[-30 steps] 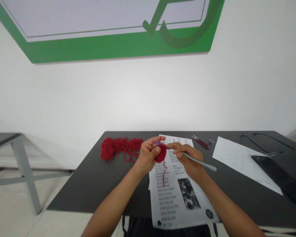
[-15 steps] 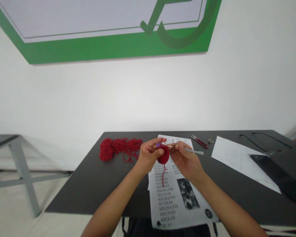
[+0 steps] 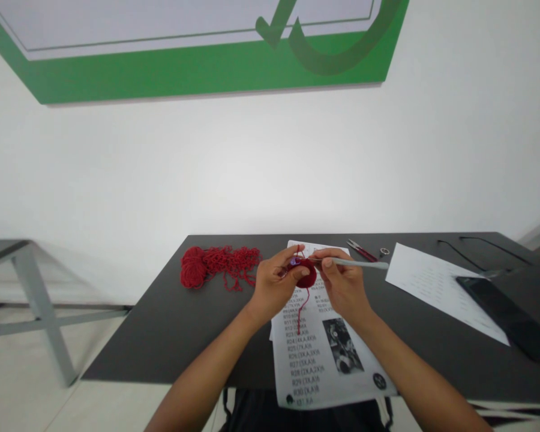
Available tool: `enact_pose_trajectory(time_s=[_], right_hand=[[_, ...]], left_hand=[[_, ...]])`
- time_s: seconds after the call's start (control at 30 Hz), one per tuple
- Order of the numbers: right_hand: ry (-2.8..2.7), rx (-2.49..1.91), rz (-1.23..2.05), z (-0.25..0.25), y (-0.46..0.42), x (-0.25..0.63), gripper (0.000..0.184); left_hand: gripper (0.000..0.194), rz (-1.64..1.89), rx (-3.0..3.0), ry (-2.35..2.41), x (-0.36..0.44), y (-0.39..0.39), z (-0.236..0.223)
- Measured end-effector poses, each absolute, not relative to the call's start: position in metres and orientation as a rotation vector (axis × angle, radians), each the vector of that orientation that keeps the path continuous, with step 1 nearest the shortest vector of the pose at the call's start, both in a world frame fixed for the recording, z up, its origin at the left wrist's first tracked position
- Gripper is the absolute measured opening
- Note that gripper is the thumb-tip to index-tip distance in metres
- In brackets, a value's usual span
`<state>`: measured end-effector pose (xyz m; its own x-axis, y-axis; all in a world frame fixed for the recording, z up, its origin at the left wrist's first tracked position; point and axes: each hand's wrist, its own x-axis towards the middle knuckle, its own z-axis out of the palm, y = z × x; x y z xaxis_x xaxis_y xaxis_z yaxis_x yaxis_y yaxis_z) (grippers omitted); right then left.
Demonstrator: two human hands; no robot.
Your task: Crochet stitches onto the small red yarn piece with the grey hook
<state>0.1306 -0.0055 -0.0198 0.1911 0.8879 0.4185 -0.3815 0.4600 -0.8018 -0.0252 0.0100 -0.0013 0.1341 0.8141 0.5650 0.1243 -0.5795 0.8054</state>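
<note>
My left hand (image 3: 274,282) pinches a small round piece of red crochet work (image 3: 306,275) with a purple stitch marker on it, held just above the printed pattern sheet (image 3: 324,354). A red yarn tail hangs down from the piece. My right hand (image 3: 344,285) is closed on a grey crochet hook (image 3: 357,263), its tip at the red piece and its handle pointing right. A ball and loose tangle of red yarn (image 3: 216,264) lies on the black table (image 3: 175,336) to the left.
Small red-handled snips (image 3: 360,250) and a little ring lie behind my right hand. A second white sheet (image 3: 436,285), a black cord and a dark flat device (image 3: 504,312) sit at the right. Another table (image 3: 22,264) stands at the left.
My right hand has swung the hook from slanting down-right to nearly level, and both hands have shifted slightly right with the red piece.
</note>
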Motion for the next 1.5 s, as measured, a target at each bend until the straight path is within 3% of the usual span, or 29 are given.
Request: enact_pose_trajectory(time_s=[0.43,0.83,1.5], right_hand=[[-1.171,-0.666,0.644,-0.004,-0.015,0.133,0.017],[-1.361,-0.604,0.513,0.000,-0.020,0.135,0.008],[-1.621,-0.661,0.080,-0.012,-0.024,0.133,0.029]], left_hand=[[0.046,1.547,1.882,0.918,-0.026,0.006,0.003],[0.037,1.567,1.981,0.938,-0.029,0.013,0.000],[0.032,1.702,2.394,0.907,-0.026,0.012,-0.009]])
